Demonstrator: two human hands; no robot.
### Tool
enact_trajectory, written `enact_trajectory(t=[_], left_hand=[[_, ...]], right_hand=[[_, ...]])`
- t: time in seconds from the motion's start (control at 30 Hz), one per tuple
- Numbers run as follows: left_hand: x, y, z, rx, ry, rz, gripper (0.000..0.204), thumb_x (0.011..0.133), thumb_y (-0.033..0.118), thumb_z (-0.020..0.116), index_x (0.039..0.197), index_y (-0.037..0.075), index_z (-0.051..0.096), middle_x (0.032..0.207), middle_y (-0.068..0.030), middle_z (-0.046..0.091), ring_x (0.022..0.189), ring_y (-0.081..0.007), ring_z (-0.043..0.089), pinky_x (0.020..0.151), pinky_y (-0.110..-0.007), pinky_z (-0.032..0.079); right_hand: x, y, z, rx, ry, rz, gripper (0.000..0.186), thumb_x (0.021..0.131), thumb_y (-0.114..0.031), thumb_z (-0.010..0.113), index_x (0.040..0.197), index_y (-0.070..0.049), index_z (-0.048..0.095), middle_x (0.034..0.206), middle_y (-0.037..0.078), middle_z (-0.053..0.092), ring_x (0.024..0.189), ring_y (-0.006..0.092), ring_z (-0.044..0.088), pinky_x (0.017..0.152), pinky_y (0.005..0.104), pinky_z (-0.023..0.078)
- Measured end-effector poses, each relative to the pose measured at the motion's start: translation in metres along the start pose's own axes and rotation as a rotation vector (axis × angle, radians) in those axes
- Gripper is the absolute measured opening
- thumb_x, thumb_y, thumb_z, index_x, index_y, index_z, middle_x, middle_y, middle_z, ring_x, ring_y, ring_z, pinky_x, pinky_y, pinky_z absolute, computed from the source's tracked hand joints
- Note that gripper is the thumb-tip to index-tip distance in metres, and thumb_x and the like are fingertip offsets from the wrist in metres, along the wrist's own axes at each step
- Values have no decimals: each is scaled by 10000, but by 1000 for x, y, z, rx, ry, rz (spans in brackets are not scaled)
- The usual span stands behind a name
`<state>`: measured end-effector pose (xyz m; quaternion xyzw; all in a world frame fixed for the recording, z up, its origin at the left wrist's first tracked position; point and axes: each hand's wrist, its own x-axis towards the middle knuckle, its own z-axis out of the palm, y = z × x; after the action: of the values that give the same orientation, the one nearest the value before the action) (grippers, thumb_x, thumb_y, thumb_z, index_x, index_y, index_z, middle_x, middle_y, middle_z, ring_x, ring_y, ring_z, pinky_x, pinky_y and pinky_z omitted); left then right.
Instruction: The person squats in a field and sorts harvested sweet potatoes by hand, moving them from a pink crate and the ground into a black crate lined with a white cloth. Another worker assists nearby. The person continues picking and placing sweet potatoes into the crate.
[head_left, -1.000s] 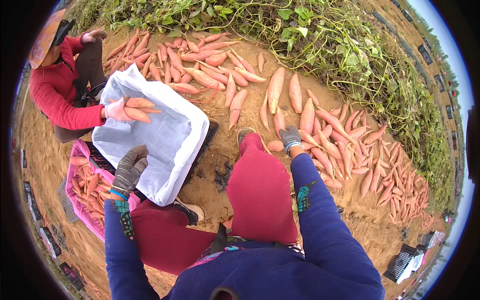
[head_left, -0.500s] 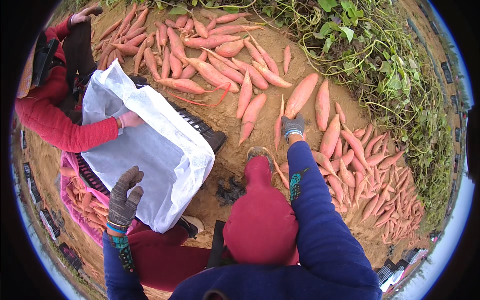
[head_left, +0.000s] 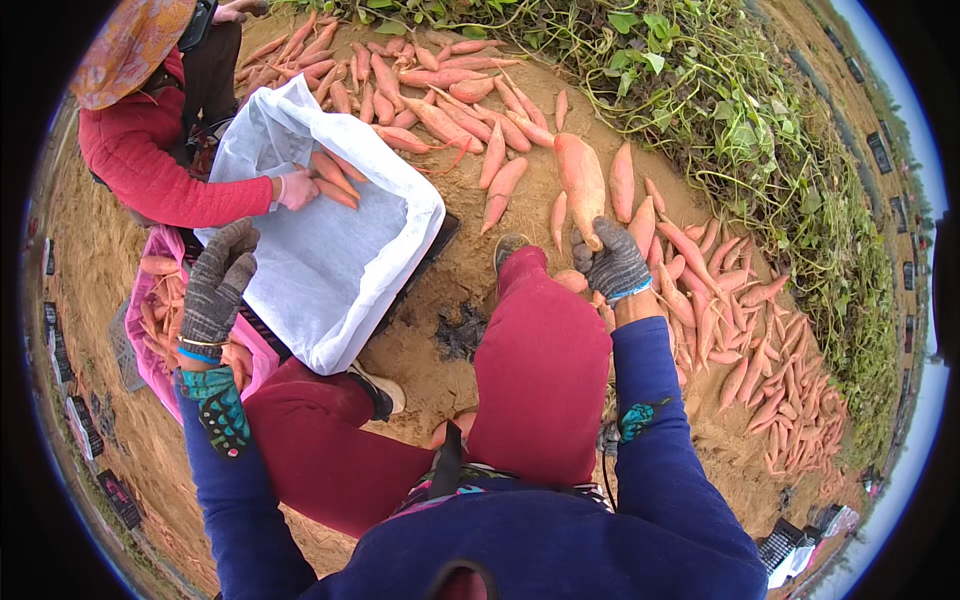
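- Head view, right hand: grey-gloved right hand closed on the narrow near tip of a large sweet potato, thumb and fingers either side.
- Tuber points away from the wearer, thick end far, beside a slimmer sweet potato and just off the heap. Can't tell if it's fully clear of the soil.
- Left hand: grey-gloved left hand half open, fingers loosely curled, nothing seen in it; near the left edge of the white liner, above the pink liner.
- Co-worker's pink-gloved hand holds sweet potatoes inside the white liner.
- Handling, my read: stiff, fairly heavy for its kind, weight toward the fat end. Skin probably bruises or scrapes easily; thin tip could snap. Dry-looking, so slip risk low.
- Best hold: around the thick middle, palm under. Tip pinch likely leaves it swinging.
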<state>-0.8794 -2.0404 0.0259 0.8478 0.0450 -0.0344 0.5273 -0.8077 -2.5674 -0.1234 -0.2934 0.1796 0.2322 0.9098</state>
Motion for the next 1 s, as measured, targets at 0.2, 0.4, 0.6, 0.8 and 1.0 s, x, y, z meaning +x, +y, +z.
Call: enact_trajectory(t=[0.2, 0.4, 0.6, 0.8, 1.0], left_hand=[[-137, -31, -74, -214, -59, -330, 466, 901, 234, 614, 1297, 19, 495, 1145, -101, 626, 1024, -207, 607, 903, -335, 486], [-216, -41, -30, -652, 137, -419, 497, 888, 333, 608, 1271, 33, 508, 1168, -128, 619, 1067, -247, 604, 915, -371, 498], [-118, 52, 9, -787, 50, -287, 615, 873, 456, 604, 1308, 48, 460, 1213, -142, 591, 1096, -263, 581, 930, -412, 482], [-20, 35, 75, -1372, -4, -287, 540, 791, 413, 692, 1085, -18, 551, 923, -171, 627, 787, -322, 617, 731, -466, 535], [75, -90, 48, -1021, 315, -431, 631, 731, 378, 752, 1152, -26, 512, 928, -186, 604, 803, -334, 598, 743, -448, 522]], right_hand=[[-46, -24, 94, -276, -180, -135, 304, 812, -219, 693, 997, -9, 574, 844, 112, 612, 636, 209, 592, 543, 307, 501], [-99, -13, 185, -448, -516, -121, 390, 826, -271, 674, 1054, 24, 562, 870, 120, 620, 643, 179, 595, 577, 304, 516], [-140, 67, 241, -633, -609, -63, 413, 792, -252, 697, 1063, 32, 570, 873, 113, 636, 738, 169, 622, 631, 282, 511], [-118, 126, 278, -1837, -691, -328, 538, 801, -422, 637, 1084, 32, 578, 994, 249, 636, 963, 423, 603, 823, 437, 474], [-66, -39, 179, -1507, -60, -628, 431, 854, -167, 652, 1223, 28, 546, 918, 108, 646, 790, 155, 617, 710, 279, 507]])
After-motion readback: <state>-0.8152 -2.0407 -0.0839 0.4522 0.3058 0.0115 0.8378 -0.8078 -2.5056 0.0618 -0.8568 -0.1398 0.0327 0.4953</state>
